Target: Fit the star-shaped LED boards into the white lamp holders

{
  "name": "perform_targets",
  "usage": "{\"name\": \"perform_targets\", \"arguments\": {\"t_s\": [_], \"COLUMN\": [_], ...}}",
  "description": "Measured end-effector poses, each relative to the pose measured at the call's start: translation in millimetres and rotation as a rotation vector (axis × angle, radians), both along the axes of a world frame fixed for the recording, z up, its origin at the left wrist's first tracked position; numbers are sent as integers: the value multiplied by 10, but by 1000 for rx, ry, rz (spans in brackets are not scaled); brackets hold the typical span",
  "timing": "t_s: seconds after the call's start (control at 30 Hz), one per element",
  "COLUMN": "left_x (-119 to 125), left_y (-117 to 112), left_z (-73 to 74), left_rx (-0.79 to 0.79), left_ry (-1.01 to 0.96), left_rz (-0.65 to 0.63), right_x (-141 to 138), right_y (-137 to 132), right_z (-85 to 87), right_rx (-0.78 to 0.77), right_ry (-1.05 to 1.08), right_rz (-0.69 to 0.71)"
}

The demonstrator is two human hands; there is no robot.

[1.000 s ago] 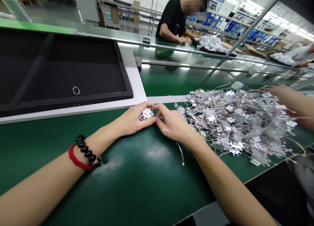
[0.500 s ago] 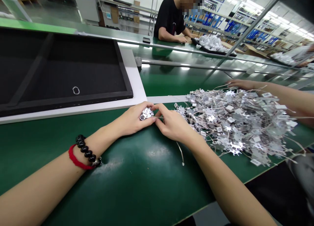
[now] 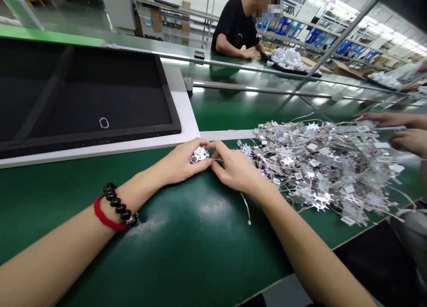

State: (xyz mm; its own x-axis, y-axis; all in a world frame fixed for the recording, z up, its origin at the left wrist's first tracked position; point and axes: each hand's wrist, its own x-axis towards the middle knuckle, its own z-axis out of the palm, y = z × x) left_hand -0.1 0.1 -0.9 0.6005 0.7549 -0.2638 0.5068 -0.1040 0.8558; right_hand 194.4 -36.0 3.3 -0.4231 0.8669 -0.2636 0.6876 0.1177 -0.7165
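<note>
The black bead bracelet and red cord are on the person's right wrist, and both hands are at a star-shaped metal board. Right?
No: the head view shows the black bead bracelet and red cord on the left wrist. The left hand and right hand are both at the star-shaped metal board.

electronics factory, green assembly line [image 3: 240, 107]

The green tabletop [image 3: 187, 240] is carrying a black-framed tray [image 3: 90, 93] and a heap of wired star-shaped metal boards [image 3: 320, 169] (quite a tangle).
</note>
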Motion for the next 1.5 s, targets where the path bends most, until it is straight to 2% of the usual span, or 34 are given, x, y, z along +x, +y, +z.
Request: {"name": "perform_targets", "arguments": {"t_s": [0.3, 0.5, 0.6, 0.73, 0.9, 1.03, 1.23, 1.5], "left_x": [-39, -26, -21, -20, -17, -20, -39, -31], "left_y": [-32, -34, -34, -38, -39, -40, -37, -24], "left_z": [-3, -22, 2, 43, 85, 61, -41, 3], "left_rx": [-29, 39, 106, 197, 324, 293, 339, 252], "left_ry": [44, -69, -128, -181, -179, -214, -308, -376], "left_rz": [-27, -11, 26, 84, 121, 132, 105, 108], "right_x": [25, 48, 54, 69, 69, 54, 13, -21], "right_y": [20, 25, 33, 54, 65, 47, 25, 39], "right_z": [12, 17, 39, 45, 34, 8, -75, -65], "right_rx": [-21, 61, 89, 51, 35, 108, 265, 284], "right_ry": [-50, -23, 45, 176, 270, 323, 416, 542], "right_rz": [-39, 19, -34, -125, -209, -256, -263, -316]}}
